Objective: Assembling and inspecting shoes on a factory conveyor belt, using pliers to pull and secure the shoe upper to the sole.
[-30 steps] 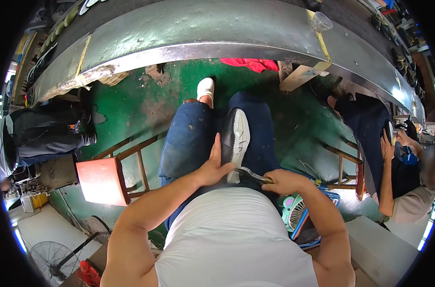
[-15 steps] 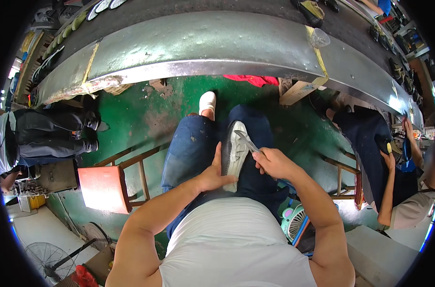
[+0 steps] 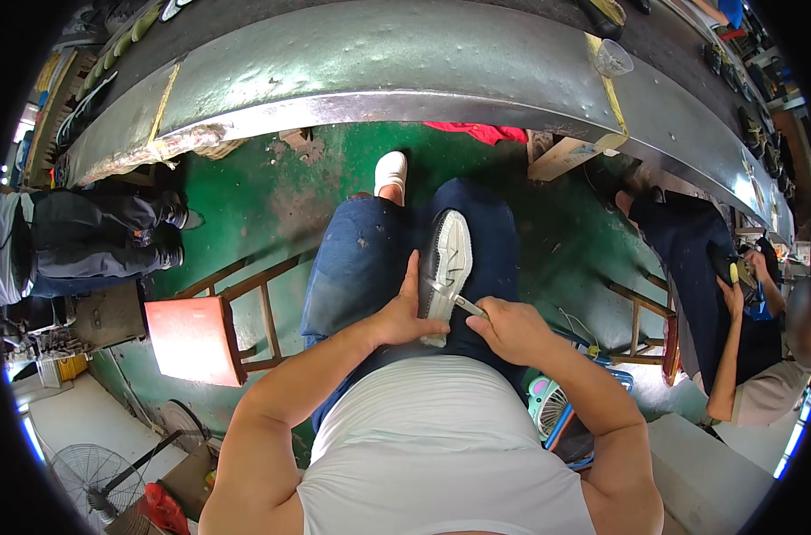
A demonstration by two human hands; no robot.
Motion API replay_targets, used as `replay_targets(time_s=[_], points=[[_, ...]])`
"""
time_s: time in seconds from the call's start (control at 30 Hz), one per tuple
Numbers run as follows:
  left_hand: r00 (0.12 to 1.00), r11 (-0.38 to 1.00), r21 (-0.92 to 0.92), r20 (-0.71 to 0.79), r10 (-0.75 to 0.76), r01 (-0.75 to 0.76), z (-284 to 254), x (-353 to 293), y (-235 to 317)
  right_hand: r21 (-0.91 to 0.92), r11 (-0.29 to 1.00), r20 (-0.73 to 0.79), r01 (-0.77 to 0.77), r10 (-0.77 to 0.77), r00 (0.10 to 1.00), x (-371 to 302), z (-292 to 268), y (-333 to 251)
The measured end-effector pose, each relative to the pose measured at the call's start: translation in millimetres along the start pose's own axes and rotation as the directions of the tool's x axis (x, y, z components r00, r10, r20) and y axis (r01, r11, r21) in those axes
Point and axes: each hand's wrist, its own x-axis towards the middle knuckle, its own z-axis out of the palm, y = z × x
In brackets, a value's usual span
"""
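Right hand (image 3: 514,331) grips tool (image 3: 469,307); left hand (image 3: 395,321) clasps shoe (image 3: 454,252) alongside. Loose hold could let tool skid into left hand.

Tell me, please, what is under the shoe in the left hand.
Blue jeans show below the shoe, around its edges. What lies directly under it is covered, so contact cannot be confirmed.

Tool (image 3: 469,307) partly hidden by right hand (image 3: 513,330), co-worker's head (image 3: 807,332) blurred
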Motion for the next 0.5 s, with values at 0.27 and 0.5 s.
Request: replay_targets(time_s=[0.27, 0.5], points=[[0.992, 0.959, -0.258, -0.086, 0.097, -0.116, -9.2, -0.8, -5.4, 0.029, 0.996, 0.133, -0.080, 0.076, 0.988, 8.3, -31.4, 1.8], [0.949, 0.774, -0.556, -0.250, 0.191, -0.302, -91.8, -45.8, 108.0, -0.068, 0.987, -0.597, 0.145, -0.156, 0.787, 36.7, -137.6, 1.8]])
